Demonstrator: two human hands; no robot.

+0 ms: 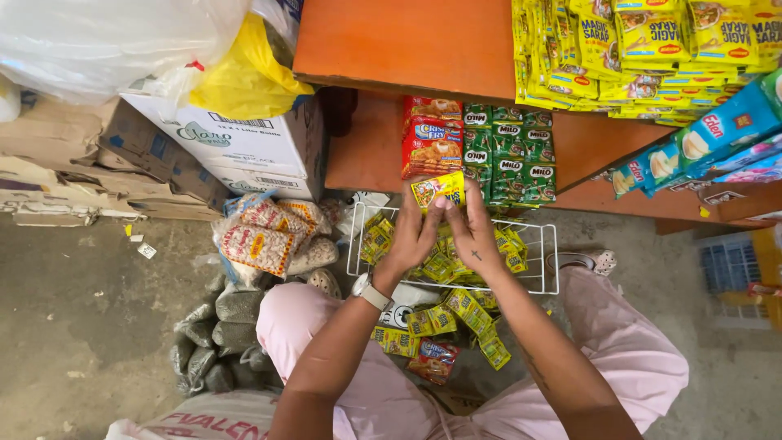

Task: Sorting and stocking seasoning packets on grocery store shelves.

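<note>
Both my hands hold one small yellow sachet (438, 189) up in front of me, above a white wire basket (542, 259). My left hand (414, 235), with a watch on its wrist, grips the sachet's lower left side. My right hand (472, 232) pinches its right side. The basket holds several more yellow sachets (444, 265). More yellow and red sachets (444, 330) lie loose in my lap on pink trousers. Just beyond the held sachet, red packets (430, 134) and green sachets (509, 155) lie on an orange wooden shelf (366, 147).
Hanging strips of yellow sachets (643, 49) and blue packets (717, 130) fill the upper right. At left stand a white carton (236, 143), flattened cardboard, plastic bags (122, 41), packs of peanuts (265, 240) and dark bagged goods (220, 334) on the concrete floor. A sandalled foot (590, 261) rests right of the basket.
</note>
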